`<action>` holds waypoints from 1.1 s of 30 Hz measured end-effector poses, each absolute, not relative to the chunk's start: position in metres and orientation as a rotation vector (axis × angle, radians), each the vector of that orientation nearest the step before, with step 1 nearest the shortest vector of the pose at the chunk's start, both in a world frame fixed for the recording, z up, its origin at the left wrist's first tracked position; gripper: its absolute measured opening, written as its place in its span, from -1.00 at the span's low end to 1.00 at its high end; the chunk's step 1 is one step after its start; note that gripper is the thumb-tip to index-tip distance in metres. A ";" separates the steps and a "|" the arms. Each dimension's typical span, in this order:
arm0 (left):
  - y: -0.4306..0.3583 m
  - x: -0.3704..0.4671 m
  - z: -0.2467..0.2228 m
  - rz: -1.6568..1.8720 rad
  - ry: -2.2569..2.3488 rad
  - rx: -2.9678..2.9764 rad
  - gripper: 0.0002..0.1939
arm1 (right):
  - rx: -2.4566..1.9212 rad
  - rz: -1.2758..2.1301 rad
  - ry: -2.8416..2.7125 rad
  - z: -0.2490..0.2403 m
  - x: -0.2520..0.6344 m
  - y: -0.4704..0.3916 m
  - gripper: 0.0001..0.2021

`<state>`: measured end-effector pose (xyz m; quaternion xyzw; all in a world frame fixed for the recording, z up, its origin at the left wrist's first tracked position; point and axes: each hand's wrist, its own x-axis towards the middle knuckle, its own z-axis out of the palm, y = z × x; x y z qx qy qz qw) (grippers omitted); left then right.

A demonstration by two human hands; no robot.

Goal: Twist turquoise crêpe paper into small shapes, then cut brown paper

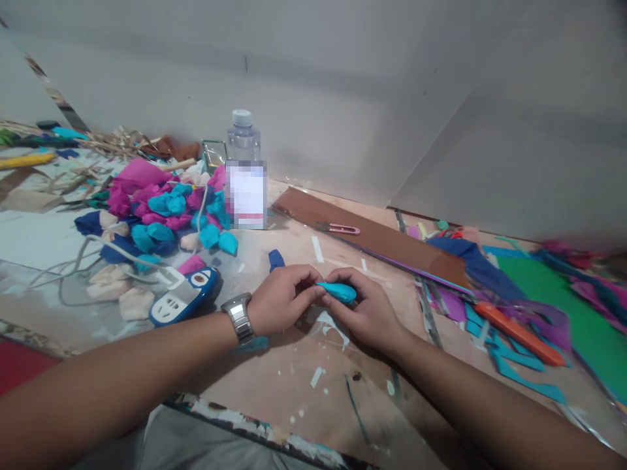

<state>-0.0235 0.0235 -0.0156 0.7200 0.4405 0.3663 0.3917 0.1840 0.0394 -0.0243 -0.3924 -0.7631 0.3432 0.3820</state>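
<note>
Between my two hands, above the middle of the table, is a small wad of bright blue crepe paper point(340, 292). My left hand point(281, 297), with a metal watch point(240, 318) on its wrist, pinches the wad's left tip between thumb and finger. My right hand point(365, 307) curls round its thicker right end, thumb in front. A dark blue paper piece point(276, 259) lies just behind my left hand. Further left is a heap of crumpled pink, blue and cream paper pieces point(166, 202).
A blue and white power strip point(181, 297) with a cable lies left of my hands. Behind stand a clear bottle point(243, 140) and a blurred-out screen point(246, 196). Pink thread snips point(343, 229) rest on brown sheets point(382, 245). An orange cutter point(522, 334) lies among scraps at right.
</note>
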 end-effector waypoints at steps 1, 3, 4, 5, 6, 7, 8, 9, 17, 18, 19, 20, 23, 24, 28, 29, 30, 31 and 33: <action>0.024 -0.024 -0.016 0.930 1.122 1.829 -0.81 | -0.995 0.866 -1.953 -0.025 0.184 0.040 -0.82; 0.024 -0.023 -0.016 0.928 1.131 1.840 -0.80 | -0.984 0.846 -1.958 -0.026 0.184 0.040 -0.81; 0.025 -0.023 -0.016 0.929 1.136 1.853 -0.80 | -0.978 0.841 -1.962 -0.027 0.184 0.041 -0.81; 0.025 -0.023 -0.017 0.931 1.142 1.869 -0.81 | -0.972 0.836 -1.964 -0.027 0.184 0.041 -0.82; 0.025 -0.022 -0.017 0.933 1.148 1.886 -0.82 | -0.967 0.833 -1.965 -0.028 0.184 0.041 -0.82; 0.025 -0.022 -0.018 0.934 1.153 1.899 -0.83 | -0.965 0.831 -1.966 -0.028 0.184 0.041 -0.83; 0.026 -0.021 -0.019 0.934 1.156 1.909 -0.83 | -0.965 0.828 -1.967 -0.028 0.184 0.041 -0.83; 0.026 -0.021 -0.019 0.931 1.156 1.917 -0.83 | -0.967 0.825 -1.970 -0.027 0.184 0.041 -0.84; 0.025 -0.021 -0.020 0.909 1.131 1.894 -0.81 | -0.952 0.839 -1.983 -0.030 0.184 0.042 -0.79; 0.025 -0.022 -0.020 0.903 1.129 1.883 -0.81 | -0.954 0.839 -1.982 -0.030 0.184 0.042 -0.79; 0.025 -0.022 -0.019 0.898 1.128 1.873 -0.80 | -0.954 0.835 -1.985 -0.030 0.185 0.042 -0.79; 0.025 -0.021 -0.019 0.892 1.126 1.865 -0.80 | -0.953 0.825 -1.992 -0.030 0.185 0.042 -0.79; 0.024 -0.020 -0.019 0.872 1.120 1.835 -0.78 | -0.935 0.767 -2.025 -0.029 0.186 0.042 -0.80; 0.024 -0.020 -0.019 0.865 1.110 1.819 -0.78 | -0.925 0.742 -2.038 -0.029 0.186 0.042 -0.81; 0.024 -0.018 -0.023 0.833 1.040 1.725 -0.76 | -0.858 0.661 -2.094 -0.025 0.187 0.042 -0.83; 0.023 -0.018 -0.023 0.828 1.027 1.703 -0.75 | -0.843 0.649 -2.103 -0.025 0.188 0.042 -0.84; 0.023 -0.018 -0.024 0.826 1.020 1.684 -0.76 | -0.832 0.642 -2.107 -0.024 0.188 0.041 -0.84; 0.023 -0.018 -0.024 0.825 1.014 1.671 -0.76 | -0.828 0.638 -2.105 -0.023 0.188 0.041 -0.85; 0.023 -0.018 -0.024 0.832 1.013 1.660 -0.76 | -0.829 0.630 -2.092 -0.022 0.188 0.041 -0.87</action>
